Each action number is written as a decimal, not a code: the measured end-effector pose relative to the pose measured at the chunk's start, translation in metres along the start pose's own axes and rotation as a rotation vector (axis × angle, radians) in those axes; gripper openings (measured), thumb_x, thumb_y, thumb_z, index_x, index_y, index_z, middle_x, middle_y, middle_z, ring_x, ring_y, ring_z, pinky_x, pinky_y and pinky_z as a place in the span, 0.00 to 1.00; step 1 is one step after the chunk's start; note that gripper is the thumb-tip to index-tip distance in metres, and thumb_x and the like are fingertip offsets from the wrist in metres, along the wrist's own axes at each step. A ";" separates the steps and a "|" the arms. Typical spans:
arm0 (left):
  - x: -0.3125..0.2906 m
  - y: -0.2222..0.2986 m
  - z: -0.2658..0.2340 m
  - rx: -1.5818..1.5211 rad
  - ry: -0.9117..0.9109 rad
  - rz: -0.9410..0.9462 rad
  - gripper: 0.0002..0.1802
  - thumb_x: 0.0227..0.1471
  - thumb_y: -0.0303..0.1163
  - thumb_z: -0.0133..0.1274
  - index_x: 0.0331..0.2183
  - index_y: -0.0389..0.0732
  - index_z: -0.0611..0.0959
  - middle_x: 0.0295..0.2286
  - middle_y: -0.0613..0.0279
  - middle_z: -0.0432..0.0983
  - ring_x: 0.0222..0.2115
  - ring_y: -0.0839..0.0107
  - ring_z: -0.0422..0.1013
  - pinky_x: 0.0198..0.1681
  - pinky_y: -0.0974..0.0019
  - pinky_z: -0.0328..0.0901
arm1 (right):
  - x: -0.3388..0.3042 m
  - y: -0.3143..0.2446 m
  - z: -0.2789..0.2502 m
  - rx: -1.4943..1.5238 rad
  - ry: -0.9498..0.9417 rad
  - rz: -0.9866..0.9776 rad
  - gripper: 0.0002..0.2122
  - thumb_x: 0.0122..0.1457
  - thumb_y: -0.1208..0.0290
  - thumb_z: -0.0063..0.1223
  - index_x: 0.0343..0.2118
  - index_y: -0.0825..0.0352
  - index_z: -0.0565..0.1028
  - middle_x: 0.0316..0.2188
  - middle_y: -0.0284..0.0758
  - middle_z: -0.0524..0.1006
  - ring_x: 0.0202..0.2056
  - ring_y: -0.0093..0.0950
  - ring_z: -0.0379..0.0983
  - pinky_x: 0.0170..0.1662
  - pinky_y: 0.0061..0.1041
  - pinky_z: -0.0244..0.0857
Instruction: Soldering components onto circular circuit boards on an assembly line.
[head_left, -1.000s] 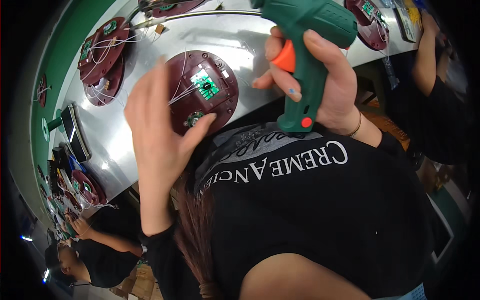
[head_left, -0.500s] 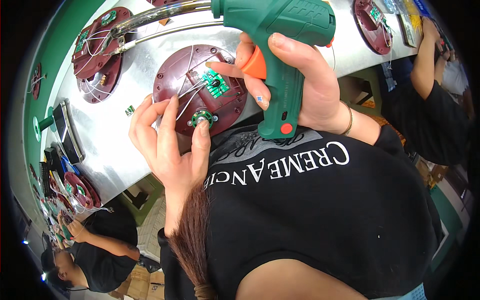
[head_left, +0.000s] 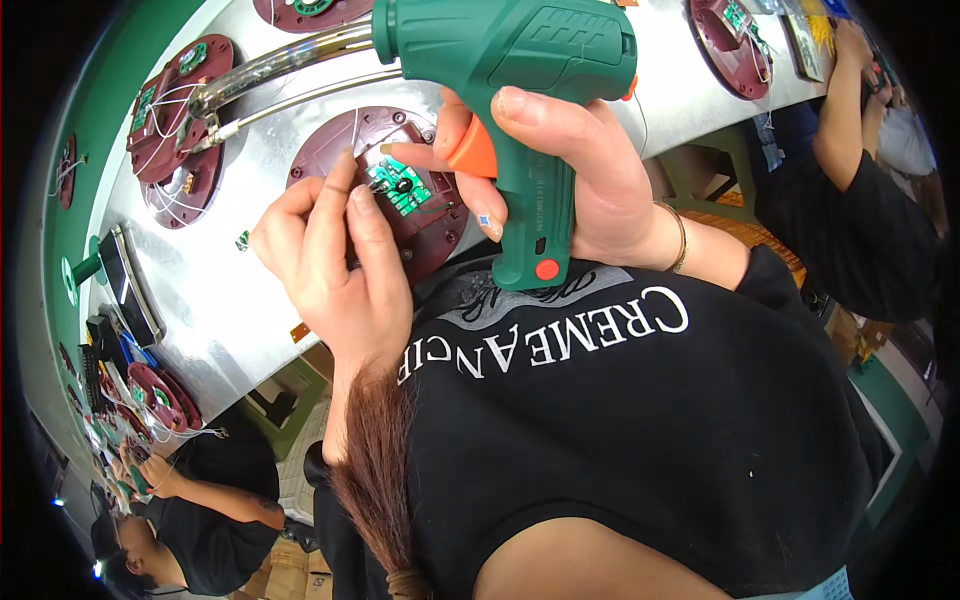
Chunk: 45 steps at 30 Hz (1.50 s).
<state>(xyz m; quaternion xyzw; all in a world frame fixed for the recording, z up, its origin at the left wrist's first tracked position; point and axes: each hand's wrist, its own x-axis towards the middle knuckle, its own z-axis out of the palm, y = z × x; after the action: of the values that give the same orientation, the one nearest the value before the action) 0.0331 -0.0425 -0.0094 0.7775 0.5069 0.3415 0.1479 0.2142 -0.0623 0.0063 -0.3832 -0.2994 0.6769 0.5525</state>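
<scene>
In my right hand (head_left: 590, 190) is a green pistol-shaped soldering gun (head_left: 545, 60), with the index finger extended past its orange trigger (head_left: 473, 150). Its thick metal barrel and thinner tube run toward the left. Beneath it lies a round maroon plastic housing (head_left: 330, 140) with a green circuit board (head_left: 405, 188). Over the housing's left side, my left hand (head_left: 335, 250) is closed, thumb and index finger pinching at a thin white wire (head_left: 356, 125) beside the board. The hand hides the lower left of the housing; exactly where the wire passes between the fingertips is unclear.
More maroon housings (head_left: 180, 185) with white wires lie at the left of the metal table (head_left: 240, 350); another (head_left: 735, 60) is far right. A small loose green board (head_left: 243, 240) lies left of my hand. A black tray (head_left: 130, 285) and a green spool (head_left: 85, 265) stand at the left edge. Co-workers sit either side.
My left thumb and index finger have come together and moved up toward the circuit board, covering the round green-rimmed part. The soldering gun has shifted slightly left in view.
</scene>
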 end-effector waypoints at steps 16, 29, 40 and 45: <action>0.005 0.000 -0.010 -0.202 0.006 -0.070 0.07 0.43 0.19 0.61 0.30 0.34 0.82 0.29 0.59 0.72 0.32 0.67 0.68 0.36 0.67 0.64 | 0.018 -0.011 0.015 0.206 -0.211 -0.017 0.16 0.60 0.62 0.43 0.36 0.74 0.70 0.23 0.39 0.74 0.19 0.23 0.71 0.23 0.20 0.67; 0.015 -0.004 -0.008 -0.179 -0.071 -0.095 0.04 0.44 0.20 0.57 0.27 0.36 0.79 0.28 0.58 0.70 0.30 0.66 0.68 0.37 0.66 0.63 | -0.013 -0.030 -0.017 -0.201 0.001 -0.053 0.19 0.61 0.62 0.41 0.43 0.77 0.67 0.34 0.43 0.72 0.19 0.25 0.70 0.36 0.35 0.73; 0.021 -0.001 -0.006 -0.111 -0.148 -0.069 0.04 0.42 0.17 0.52 0.25 0.35 0.74 0.26 0.57 0.69 0.28 0.65 0.67 0.34 0.66 0.63 | -0.071 -0.055 -0.059 -0.571 -0.144 0.196 0.22 0.58 0.59 0.49 0.50 0.71 0.67 0.34 0.36 0.71 0.31 0.24 0.69 0.41 0.30 0.65; 0.020 -0.001 -0.006 -0.112 -0.155 -0.088 0.04 0.42 0.17 0.52 0.25 0.35 0.74 0.26 0.56 0.69 0.28 0.65 0.67 0.34 0.67 0.64 | -0.070 -0.051 -0.057 -0.575 -0.091 0.156 0.18 0.59 0.63 0.50 0.48 0.70 0.69 0.29 0.35 0.73 0.32 0.24 0.69 0.42 0.30 0.65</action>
<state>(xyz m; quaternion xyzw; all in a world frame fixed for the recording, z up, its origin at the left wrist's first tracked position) 0.0336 -0.0248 0.0020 0.7690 0.5079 0.3014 0.2446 0.2959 -0.1209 0.0315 -0.5151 -0.4729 0.6213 0.3537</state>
